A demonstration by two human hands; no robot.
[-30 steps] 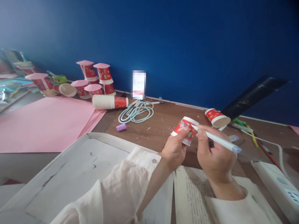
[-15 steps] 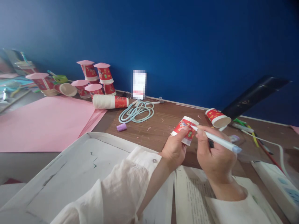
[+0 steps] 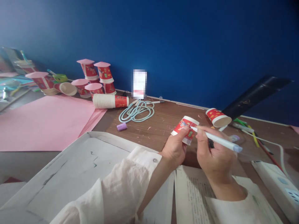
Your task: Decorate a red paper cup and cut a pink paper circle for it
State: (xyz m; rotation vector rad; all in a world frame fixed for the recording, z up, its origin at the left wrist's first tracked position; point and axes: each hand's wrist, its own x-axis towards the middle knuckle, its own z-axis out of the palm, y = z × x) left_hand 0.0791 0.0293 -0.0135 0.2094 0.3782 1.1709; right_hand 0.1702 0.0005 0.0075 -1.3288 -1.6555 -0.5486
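My left hand (image 3: pixel 175 147) is closed around a red paper cup (image 3: pixel 190 133) with white rims, which it holds tilted above the brown table (image 3: pixel 149 137). In my right hand (image 3: pixel 216 155) is a white marker (image 3: pixel 221 142) with a pale blue end; its tip points at the printed side of the cup, at or very near the surface. A purple cap (image 3: pixel 121 127) lies on the table to the left of the hands.
Red cups with pink paper tops (image 3: pixel 80 82) and a lying cup stack (image 3: pixel 105 101) are at the back left. Nearby are a coiled cable (image 3: pixel 136 113), pink paper (image 3: pixel 46 124), a white tray (image 3: pixel 93 134), a tipped cup (image 3: pixel 218 118), a black tube (image 3: pixel 257 96) and a power strip (image 3: pixel 277 186).
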